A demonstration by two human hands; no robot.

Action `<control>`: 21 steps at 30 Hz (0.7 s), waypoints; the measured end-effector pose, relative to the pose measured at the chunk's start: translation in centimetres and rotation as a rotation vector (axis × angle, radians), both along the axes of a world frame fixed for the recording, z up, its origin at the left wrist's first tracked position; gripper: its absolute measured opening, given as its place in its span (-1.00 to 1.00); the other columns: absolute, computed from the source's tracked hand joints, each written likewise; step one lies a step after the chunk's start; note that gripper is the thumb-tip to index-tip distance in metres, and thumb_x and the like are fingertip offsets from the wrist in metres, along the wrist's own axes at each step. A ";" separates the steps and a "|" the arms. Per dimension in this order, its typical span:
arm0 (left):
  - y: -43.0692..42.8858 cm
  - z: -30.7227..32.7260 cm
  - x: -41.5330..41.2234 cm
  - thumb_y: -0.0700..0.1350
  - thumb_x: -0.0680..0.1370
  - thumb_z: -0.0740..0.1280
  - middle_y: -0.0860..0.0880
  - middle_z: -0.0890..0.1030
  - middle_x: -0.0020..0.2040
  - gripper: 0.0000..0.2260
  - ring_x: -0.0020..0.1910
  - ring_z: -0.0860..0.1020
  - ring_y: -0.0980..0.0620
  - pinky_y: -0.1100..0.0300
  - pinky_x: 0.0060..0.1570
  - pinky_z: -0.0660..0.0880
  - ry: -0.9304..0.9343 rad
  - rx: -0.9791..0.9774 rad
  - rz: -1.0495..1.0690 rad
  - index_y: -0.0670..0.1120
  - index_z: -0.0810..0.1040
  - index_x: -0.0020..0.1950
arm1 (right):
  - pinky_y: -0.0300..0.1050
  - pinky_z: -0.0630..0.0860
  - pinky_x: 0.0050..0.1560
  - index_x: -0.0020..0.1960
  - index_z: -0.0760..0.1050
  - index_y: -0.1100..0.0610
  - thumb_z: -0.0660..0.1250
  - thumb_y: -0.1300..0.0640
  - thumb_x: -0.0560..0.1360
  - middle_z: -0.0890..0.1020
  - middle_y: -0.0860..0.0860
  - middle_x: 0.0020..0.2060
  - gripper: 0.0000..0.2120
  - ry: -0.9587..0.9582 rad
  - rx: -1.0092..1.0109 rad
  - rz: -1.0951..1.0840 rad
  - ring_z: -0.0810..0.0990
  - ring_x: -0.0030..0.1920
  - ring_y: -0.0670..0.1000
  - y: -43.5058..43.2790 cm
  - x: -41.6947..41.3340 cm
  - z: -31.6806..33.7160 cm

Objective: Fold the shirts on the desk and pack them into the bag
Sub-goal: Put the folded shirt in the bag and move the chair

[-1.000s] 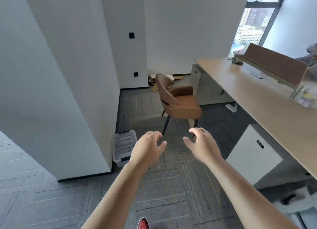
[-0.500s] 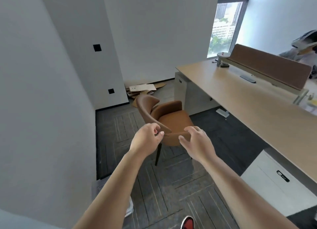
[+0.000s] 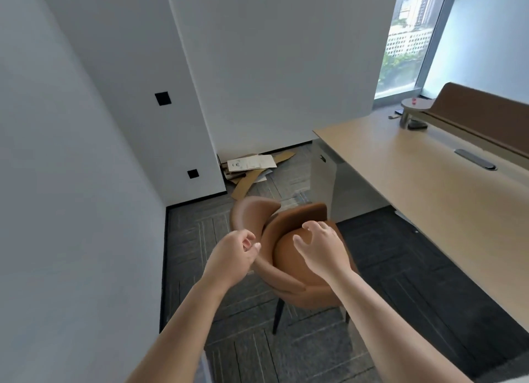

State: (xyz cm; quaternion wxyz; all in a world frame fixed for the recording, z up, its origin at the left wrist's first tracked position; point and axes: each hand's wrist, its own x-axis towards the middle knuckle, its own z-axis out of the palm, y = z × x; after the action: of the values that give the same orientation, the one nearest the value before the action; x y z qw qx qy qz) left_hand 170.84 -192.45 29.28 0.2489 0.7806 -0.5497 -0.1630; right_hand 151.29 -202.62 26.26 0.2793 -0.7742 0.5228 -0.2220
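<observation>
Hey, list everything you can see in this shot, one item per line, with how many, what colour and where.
chair: one, brown, on the carpet left of the desk
desk: one, light wood, right side
divider panel: one, brown, along the desk's far edge
cable cover: one, grey, set in the desk top
cabinet: one, white, under the desk's end
cardboard: one pile, tan and white, on the floor by the back wall
wall plates: two, black, on the left wall
window: one, top right
carpet: one, dark grey, floor
shirts, bag: none in view
left hand: one, fingers curled, empty, by the chair back
right hand: one, fingers spread, over the chair seat
</observation>
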 end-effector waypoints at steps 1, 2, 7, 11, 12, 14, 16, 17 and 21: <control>-1.8 -0.3 0.8 0.07 0.60 0.33 0.15 0.56 -0.03 -0.75 -0.08 0.53 0.24 0.36 -0.14 0.43 0.004 0.000 -0.013 0.01 0.57 0.22 | -0.07 0.49 0.26 0.41 0.43 0.01 0.23 -0.16 0.60 0.52 -0.07 0.31 -0.55 -0.003 0.005 -0.014 0.44 0.32 -0.02 -1.6 0.7 -0.3; -3.8 -0.6 1.7 0.07 0.60 0.33 0.15 0.56 -0.03 -0.76 -0.08 0.53 0.24 0.36 -0.14 0.42 0.009 0.000 -0.033 0.01 0.56 0.22 | -0.07 0.50 0.24 0.41 0.43 0.01 0.24 -0.17 0.59 0.52 -0.07 0.30 -0.55 -0.006 0.011 -0.032 0.45 0.30 -0.02 -3.1 1.3 -0.5; -14.0 -3.0 5.7 0.04 0.60 0.35 0.09 0.58 -0.02 -0.75 -0.08 0.54 0.21 0.35 -0.16 0.44 0.032 -0.017 -0.171 -0.03 0.57 0.22 | -0.05 0.52 0.18 0.41 0.44 0.01 0.25 -0.15 0.58 0.53 -0.06 0.27 -0.55 -0.010 0.005 -0.147 0.49 0.25 -0.01 -10.0 5.2 -2.0; -21.8 -5.1 9.1 0.06 0.58 0.36 0.13 0.59 -0.07 -0.75 -0.13 0.55 0.22 0.38 -0.14 0.48 0.004 -0.006 -0.322 -0.03 0.60 0.19 | -0.11 0.49 0.15 0.40 0.45 0.03 0.29 -0.13 0.58 0.56 -0.04 0.26 -0.55 0.022 0.010 -0.269 0.51 0.25 -0.01 -14.8 8.5 -3.9; -23.4 -5.4 10.0 0.07 0.58 0.35 0.14 0.59 -0.08 -0.75 -0.15 0.53 0.23 0.46 -0.19 0.43 -0.018 0.002 -0.357 -0.02 0.60 0.18 | -0.12 0.47 0.16 0.40 0.46 0.03 0.30 -0.13 0.58 0.56 -0.04 0.28 -0.56 0.034 0.020 -0.296 0.50 0.27 -0.02 -15.6 9.3 -4.3; -26.4 -5.9 11.5 0.07 0.59 0.34 0.14 0.58 -0.08 -0.77 -0.19 0.50 0.23 0.53 -0.27 0.35 -0.048 0.018 -0.414 0.01 0.59 0.18 | -0.10 0.46 0.20 0.40 0.46 0.03 0.30 -0.12 0.57 0.55 -0.04 0.29 -0.55 0.059 0.045 -0.351 0.49 0.29 -0.01 -17.0 10.6 -4.9; -28.8 -6.2 12.7 0.07 0.59 0.33 0.13 0.58 -0.07 -0.77 -0.17 0.50 0.21 0.49 -0.30 0.33 -0.049 0.045 -0.463 0.02 0.58 0.18 | -0.08 0.46 0.24 0.41 0.45 0.04 0.30 -0.12 0.58 0.55 -0.03 0.31 -0.55 0.076 0.078 -0.395 0.49 0.30 0.00 -18.1 11.5 -5.5; -30.0 -6.5 13.3 0.07 0.59 0.32 0.12 0.59 -0.07 -0.77 -0.15 0.51 0.20 0.46 -0.28 0.33 -0.047 0.062 -0.484 0.01 0.58 0.18 | -0.08 0.46 0.25 0.41 0.45 0.05 0.30 -0.12 0.58 0.54 -0.02 0.31 -0.54 0.081 0.090 -0.420 0.49 0.31 0.00 -18.6 12.0 -6.0; -32.6 -6.9 14.8 0.08 0.57 0.32 0.11 0.59 -0.08 -0.77 -0.10 0.57 0.12 0.19 -0.08 0.52 -0.046 0.116 -0.520 0.01 0.59 0.14 | -0.11 0.46 0.23 0.42 0.45 0.06 0.30 -0.12 0.58 0.55 -0.01 0.32 -0.53 0.041 0.116 -0.484 0.50 0.30 0.00 -20.3 13.0 -7.4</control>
State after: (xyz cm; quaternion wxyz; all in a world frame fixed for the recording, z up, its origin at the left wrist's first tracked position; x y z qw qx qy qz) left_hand 185.69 -225.01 22.43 0.1412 0.6297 -0.7269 -0.2350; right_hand 164.34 -222.93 18.86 0.2512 -0.6134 0.7105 -0.2365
